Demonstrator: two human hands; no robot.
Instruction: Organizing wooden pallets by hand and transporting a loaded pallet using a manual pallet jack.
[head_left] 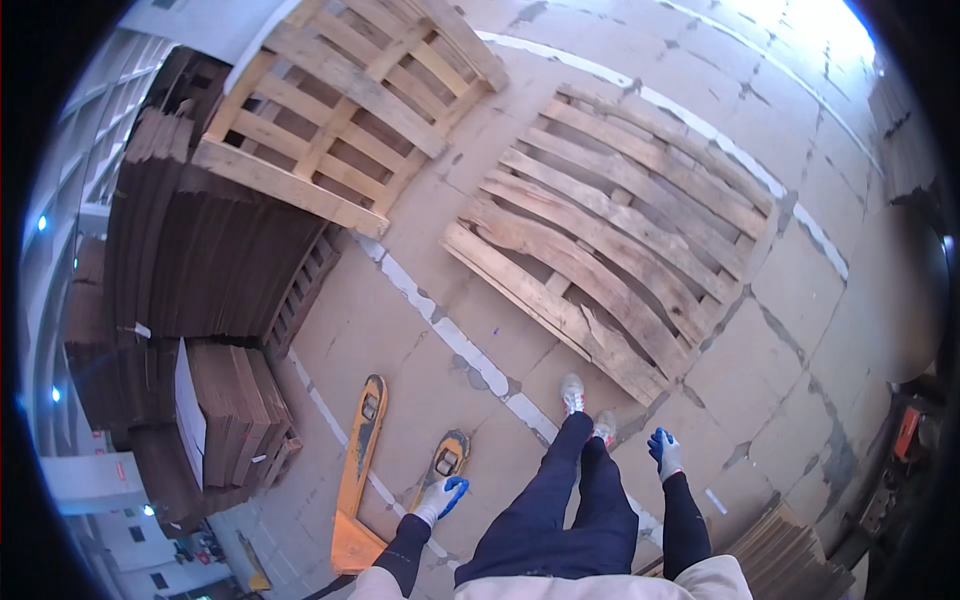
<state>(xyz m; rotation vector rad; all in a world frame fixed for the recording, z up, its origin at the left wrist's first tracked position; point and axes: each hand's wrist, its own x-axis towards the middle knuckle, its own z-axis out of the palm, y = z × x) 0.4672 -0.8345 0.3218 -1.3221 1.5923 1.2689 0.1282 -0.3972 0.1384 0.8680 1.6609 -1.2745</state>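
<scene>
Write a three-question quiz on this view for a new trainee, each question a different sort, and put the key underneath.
1. Multiple choice: in this view, which of these lies nearest the left hand?
A. brown cardboard stack
B. orange pallet jack
C. tilted pallet at upper left

2. True or false: the wooden pallet right of the upper middle of the view lies flat on the floor.

3. Fill in the blank: the gloves on the left hand and the right hand are pale and ____.

Key: 1. B; 2. true; 3. blue.
</scene>
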